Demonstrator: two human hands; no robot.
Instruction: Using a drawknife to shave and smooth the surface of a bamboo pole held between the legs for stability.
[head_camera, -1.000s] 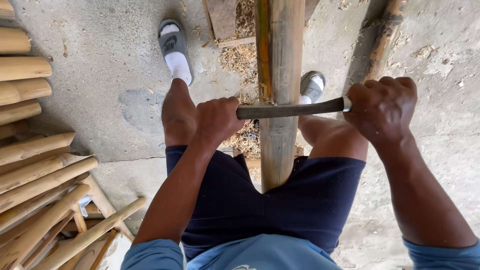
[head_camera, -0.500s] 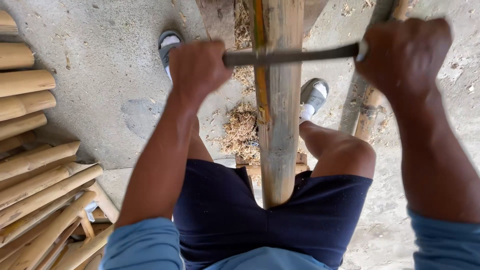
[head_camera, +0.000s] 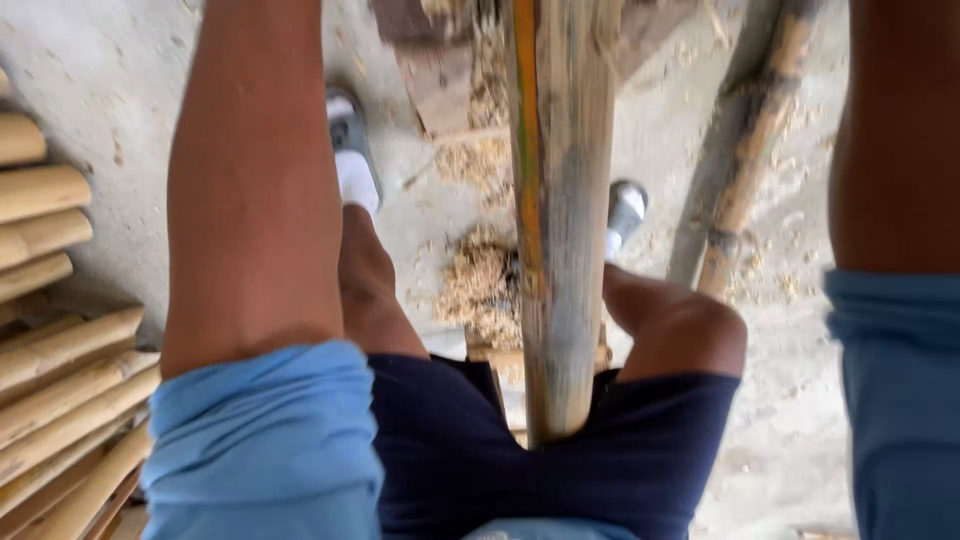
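Observation:
A thick bamboo pole (head_camera: 565, 230) runs from between my knees away toward the top of the view, its skin scraped pale with an orange streak down its left side. Both my forearms reach forward past the top edge of the picture, the left one at the left and the right one at the far right. Neither hand shows, and the two-handled blade is out of view too. I sit astride the pole in dark blue shorts and light blue sleeves.
A stack of cut bamboo poles (head_camera: 50, 330) lies at the left. Another rough pole (head_camera: 750, 170) lies on the concrete floor at the right. Shavings (head_camera: 480, 285) are piled beside the pole. My feet in grey sandals (head_camera: 350, 130) rest either side.
Both hands pushed the two-handled blade forward along the pole and have passed out of the top of the view. The camera has tipped closer to my lap.

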